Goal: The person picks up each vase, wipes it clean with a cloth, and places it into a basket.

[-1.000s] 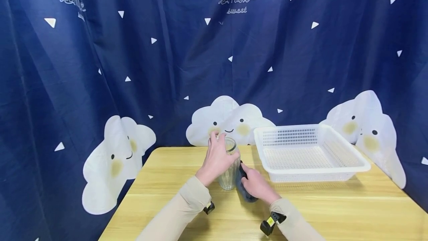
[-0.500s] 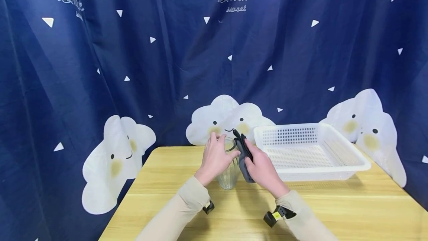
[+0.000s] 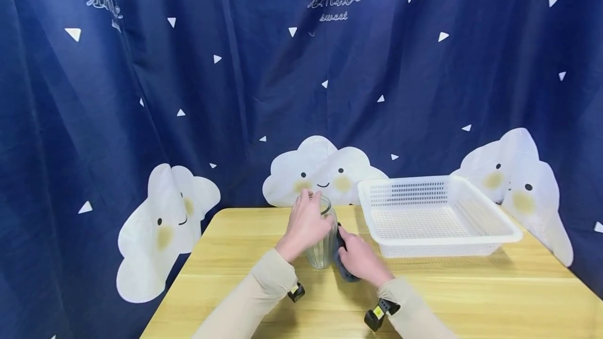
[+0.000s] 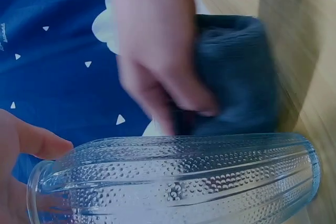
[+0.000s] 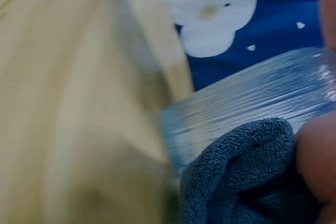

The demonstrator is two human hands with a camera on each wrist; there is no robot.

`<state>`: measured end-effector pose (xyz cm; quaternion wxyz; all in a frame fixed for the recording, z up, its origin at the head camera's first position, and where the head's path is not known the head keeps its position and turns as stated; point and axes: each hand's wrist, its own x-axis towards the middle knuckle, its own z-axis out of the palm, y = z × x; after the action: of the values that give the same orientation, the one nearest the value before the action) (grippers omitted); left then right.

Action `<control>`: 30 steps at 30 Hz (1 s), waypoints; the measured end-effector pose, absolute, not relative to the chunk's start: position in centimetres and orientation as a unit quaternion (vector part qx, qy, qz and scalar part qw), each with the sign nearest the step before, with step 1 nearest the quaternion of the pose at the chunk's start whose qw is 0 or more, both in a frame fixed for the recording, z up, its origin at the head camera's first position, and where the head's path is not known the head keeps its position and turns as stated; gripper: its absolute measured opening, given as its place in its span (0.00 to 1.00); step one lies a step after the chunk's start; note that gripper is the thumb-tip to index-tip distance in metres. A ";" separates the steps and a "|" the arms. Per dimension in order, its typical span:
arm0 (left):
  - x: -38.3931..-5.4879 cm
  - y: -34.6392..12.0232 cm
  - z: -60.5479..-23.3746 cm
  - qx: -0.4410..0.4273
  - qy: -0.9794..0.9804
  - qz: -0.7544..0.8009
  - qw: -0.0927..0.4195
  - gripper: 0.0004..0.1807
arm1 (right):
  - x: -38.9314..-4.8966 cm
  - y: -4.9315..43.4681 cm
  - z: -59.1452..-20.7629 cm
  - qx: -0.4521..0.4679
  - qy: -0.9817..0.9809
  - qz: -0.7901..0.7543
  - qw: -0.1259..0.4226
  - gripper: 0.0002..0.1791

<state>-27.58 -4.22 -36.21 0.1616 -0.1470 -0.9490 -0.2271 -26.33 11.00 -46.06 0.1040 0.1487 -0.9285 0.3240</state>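
Vessel (image 4: 178,179), clear glossy glass, ribbed and studded with raised dots; cloth (image 5: 236,156), matt terry-like textile with rough looped pile; basket (image 3: 438,249), perforated plastic, smooth; counter (image 3: 494,297), smooth wood-grain with slight sheen; curtain (image 3: 268,88), printed fabric, creased.

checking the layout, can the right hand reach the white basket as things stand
Probably yes: the basket stands close to the right hand with nothing visible between them, though that hand holds a cloth.

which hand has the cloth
The right hand: it grips the dark blue-grey cloth, whereas the left hand holds the clear glass vase near its rim.
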 end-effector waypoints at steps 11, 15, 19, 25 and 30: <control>-28.1 -4.1 -37.3 -0.151 -0.940 -0.233 0.200 0.34 | -26.1 11.2 -45.7 0.136 -0.916 0.372 0.066 0.30; -28.2 -4.3 -37.7 -0.153 -0.934 -0.249 0.208 0.31 | -25.8 11.4 -44.4 0.132 -0.909 0.387 0.084 0.31; -28.5 -4.4 -37.8 -0.157 -0.929 -0.264 0.205 0.31 | -25.4 11.8 -42.4 0.134 -0.901 0.393 0.125 0.31; -28.6 -4.5 -37.0 -0.155 -0.925 -0.298 0.176 0.33 | -25.1 12.2 -40.5 0.148 -0.889 0.393 0.183 0.32; -28.7 -4.5 -36.9 -0.151 -0.926 -0.300 0.174 0.37 | -25.7 12.0 -41.4 0.153 -0.895 0.378 0.181 0.33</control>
<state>-28.70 -4.48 -36.89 0.1735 -0.1513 -0.9257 -0.3003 -25.69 11.99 -41.36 0.1810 0.1528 -0.8952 0.3776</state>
